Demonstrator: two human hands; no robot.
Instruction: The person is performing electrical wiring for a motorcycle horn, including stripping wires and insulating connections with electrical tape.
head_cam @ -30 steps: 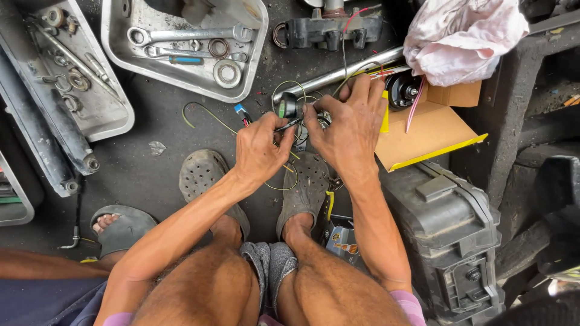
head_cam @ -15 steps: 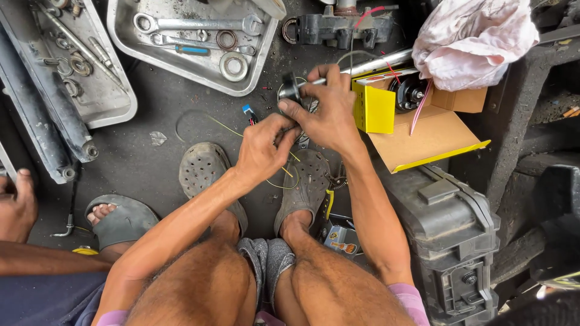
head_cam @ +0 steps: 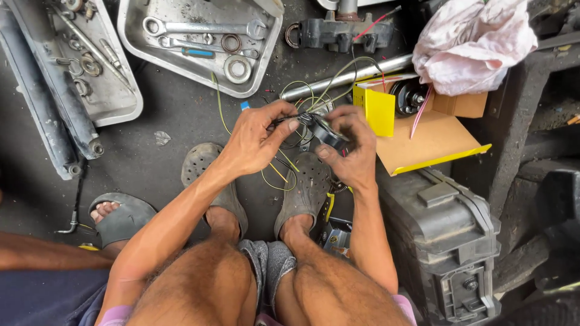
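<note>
Squatting over a dark oily floor (head_cam: 169, 121), the person works at a bundle of thin wires (head_cam: 296, 121) held up between both hands, just above the clogs (head_cam: 308, 187). Left hand (head_cam: 257, 142) pinches the black wire bundle between thumb and fingertips, closed tight on it. Right hand (head_cam: 350, 151) is curled around a small roll of black tape (head_cam: 329, 134), thumb and forefinger closed on the roll, which sits touching the bundle's right end. Yellow-green leads trail from the bundle down past the clogs and far toward a metal tube (head_cam: 350, 75). To the right, an open yellow box (head_cam: 423, 136) holds a round black horn-like part (head_cam: 408, 96), with a crumpled pale rag (head_cam: 477, 45) beyond it. Far left, two metal trays (head_cam: 199, 66) carry spanners, rings and washers. Near right stands a grey plastic case (head_cam: 447, 235). Another person's sandalled foot (head_cam: 118, 214) shows near left, well apart from the work. Judgement on the wrapping in hand: it likely goes best with the left pinch kept close to the tape's edge so the strands stay bunched, the tape pulled taut and laid in overlapping turns, and the loose yellow leads kept out of the wrap. Slack in the tape or a drifting pinch would probably leave gaps.
</note>
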